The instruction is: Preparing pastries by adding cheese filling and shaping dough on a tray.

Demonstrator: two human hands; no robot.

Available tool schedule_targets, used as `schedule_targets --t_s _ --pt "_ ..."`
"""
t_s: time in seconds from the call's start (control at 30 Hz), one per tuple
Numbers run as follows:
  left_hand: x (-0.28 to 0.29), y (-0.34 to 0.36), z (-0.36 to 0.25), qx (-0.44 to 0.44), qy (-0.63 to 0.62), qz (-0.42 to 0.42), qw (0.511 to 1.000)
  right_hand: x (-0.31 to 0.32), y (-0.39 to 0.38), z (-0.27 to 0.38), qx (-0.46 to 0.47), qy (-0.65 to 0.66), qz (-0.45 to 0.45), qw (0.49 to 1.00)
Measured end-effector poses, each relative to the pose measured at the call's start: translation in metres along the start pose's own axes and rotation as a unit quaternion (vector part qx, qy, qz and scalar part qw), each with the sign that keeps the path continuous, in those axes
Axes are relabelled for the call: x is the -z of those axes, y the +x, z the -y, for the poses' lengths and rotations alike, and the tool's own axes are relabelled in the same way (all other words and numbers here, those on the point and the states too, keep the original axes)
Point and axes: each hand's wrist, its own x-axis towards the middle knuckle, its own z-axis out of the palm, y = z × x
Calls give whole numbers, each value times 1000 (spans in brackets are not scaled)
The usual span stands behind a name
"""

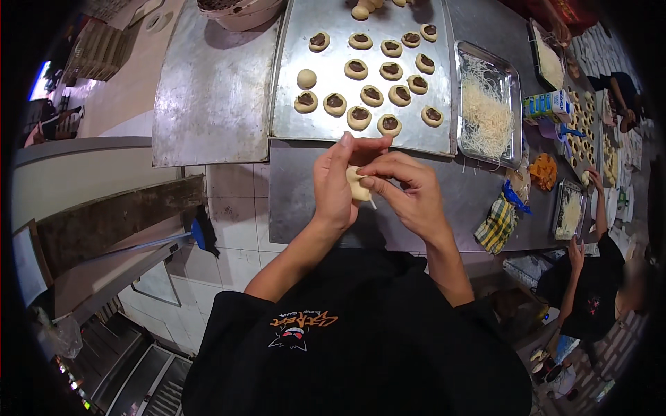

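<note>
In front of my chest, over the table's near edge, I hold a pale piece of dough [356, 186]. My left hand [331, 182] cups it from the left with the thumb raised. The fingers and thumb of my right hand [411, 188] pinch it from the right. A thin whitish strip hangs below the dough; I cannot tell what it is. Just beyond my hands lies a metal sheet tray [305, 69] with several dough rounds, each topped with a dark brown filling [359, 114]. One plain dough ball [306, 78] sits on the tray's left side.
Right of the sheet is a metal tray [517, 104] of pale shreds. A carton [548, 106], an orange crumpled item [543, 171] and a checked cloth [497, 225] lie farther right. A tub [239, 15] stands at the back left. A co-worker [590, 284] works at right.
</note>
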Motion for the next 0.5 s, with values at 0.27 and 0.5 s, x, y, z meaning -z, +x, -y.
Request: schedule_targets --t_s 0.27,0.5 --pt "13 8 8 -66 -30 -19 997 -2 8 -1 -29 -12 34 999" --pt "30 20 3 100 -124 -58 986 -11 19 -6 0 -45 26 999"
